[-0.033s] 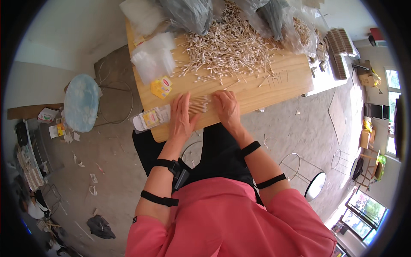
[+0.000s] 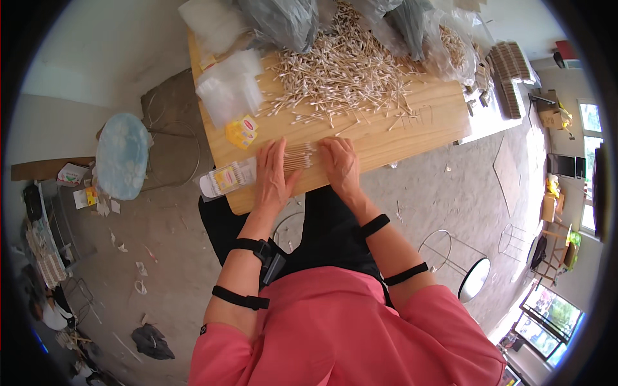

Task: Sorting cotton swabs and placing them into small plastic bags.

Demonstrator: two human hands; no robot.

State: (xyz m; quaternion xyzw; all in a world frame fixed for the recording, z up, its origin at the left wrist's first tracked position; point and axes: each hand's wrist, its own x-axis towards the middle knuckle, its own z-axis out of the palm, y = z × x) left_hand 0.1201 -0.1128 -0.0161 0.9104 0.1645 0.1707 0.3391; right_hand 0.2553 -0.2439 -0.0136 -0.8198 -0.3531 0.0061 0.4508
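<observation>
A flat row of cotton swabs [image 2: 298,156] lies at the near edge of the wooden table, seemingly inside a clear plastic sleeve. My left hand [image 2: 271,168] rests flat across its left part, fingers stretched out. At the right end of the row, my right hand [image 2: 341,164] has its fingers curled and pressed together; what they pinch, if anything, is hidden. Left of my left hand, a clear pack of cotton swabs [image 2: 243,172] with a yellow label card [image 2: 225,179] sticks out past the table's left edge. Yellow-and-white cards [image 2: 242,132] lie just beyond.
A large heap of loose cotton swabs [image 2: 347,64] covers the table's far part, with grey plastic bags [image 2: 283,22] behind it. Stacked clear sleeves [image 2: 230,90] lie at the table's [image 2: 412,138] left side. A blue-topped stool [image 2: 122,156] stands to the left, a round stool [image 2: 474,280] to the right.
</observation>
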